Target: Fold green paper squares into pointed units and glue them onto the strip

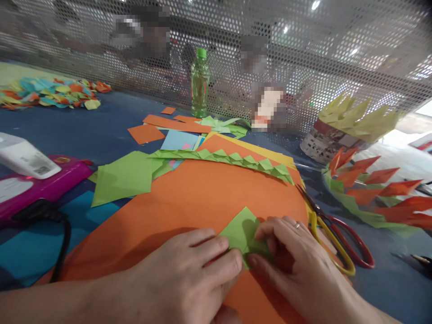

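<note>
A small folded green paper piece (240, 230) lies on a large orange sheet (189, 202) in front of me. My left hand (189, 274) presses its lower left edge with bent fingers. From the right, my right hand (290, 256), with a ring on one finger, pinches the same piece. Both hands are closed on the paper. Beyond them on the orange sheet stretches a chain of folded green triangles (236, 159).
Scissors with one yellow and one red handle (337, 238) lie right of my hands. A pink device (37, 184) with a black cable is at left. A green bottle (200, 83) stands by the perforated metal screen. Orange and green folded shapes (381, 193) and paper scraps lie around.
</note>
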Motion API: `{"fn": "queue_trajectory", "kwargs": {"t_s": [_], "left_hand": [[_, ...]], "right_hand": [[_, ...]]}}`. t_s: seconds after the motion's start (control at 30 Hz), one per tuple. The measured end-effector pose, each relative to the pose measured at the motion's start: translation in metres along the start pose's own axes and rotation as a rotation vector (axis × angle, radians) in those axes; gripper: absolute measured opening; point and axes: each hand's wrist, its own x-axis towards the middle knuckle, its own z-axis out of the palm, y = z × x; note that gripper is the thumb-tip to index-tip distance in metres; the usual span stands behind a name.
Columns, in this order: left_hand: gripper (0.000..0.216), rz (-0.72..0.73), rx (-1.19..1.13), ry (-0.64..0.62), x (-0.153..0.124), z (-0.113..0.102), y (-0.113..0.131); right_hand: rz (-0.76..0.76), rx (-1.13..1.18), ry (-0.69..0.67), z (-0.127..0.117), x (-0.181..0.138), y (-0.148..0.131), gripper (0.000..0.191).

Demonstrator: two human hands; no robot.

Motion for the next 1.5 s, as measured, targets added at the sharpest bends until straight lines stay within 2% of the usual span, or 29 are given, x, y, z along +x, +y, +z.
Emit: {"fn": "queue_trajectory", "kwargs": {"t_s": [0.27,0.4,0.6,0.73,0.9,1.07,1.23,1.3,1.5], "left_hand": [[0.024,-0.002,-0.006,0.032,0.001,-0.004,0.002],[0.03,0.002,-0.013,0.047,0.002,-0.005,0.003],[0.041,0.012,-0.007,-0.003,0.002,-0.01,0.002],[0.044,0.021,-0.026,0.024,0.003,-0.009,0.001],[0.045,0.028,-0.013,0.053,0.003,-0.007,0.001],[0.044,0.047,0.022,0.055,0.0,-0.007,0.001],[0.047,0.051,-0.005,0.044,-0.005,-0.007,-0.001],[0.047,0.036,-0.025,0.053,-0.007,-0.007,-0.001],[0.039,0.012,-0.018,0.09,-0.008,-0.001,-0.002]], "right_hand": [[0.03,0.014,-0.096,-0.006,-0.002,0.008,0.034],[0.032,0.012,-0.065,-0.004,-0.003,0.003,0.033],[0.052,-0.031,0.004,0.003,0.0,-0.007,0.036],[0.062,-0.016,-0.015,0.0,-0.001,-0.004,0.048],[0.079,0.007,-0.037,-0.004,-0.005,0.003,0.053],[0.068,0.094,-0.101,-0.012,-0.007,0.019,0.059],[-0.097,0.215,-0.321,-0.037,-0.001,0.037,0.07],[-0.139,0.287,-0.334,-0.04,0.002,0.039,0.068],[-0.137,0.228,-0.164,-0.022,0.003,0.038,0.047]]}}
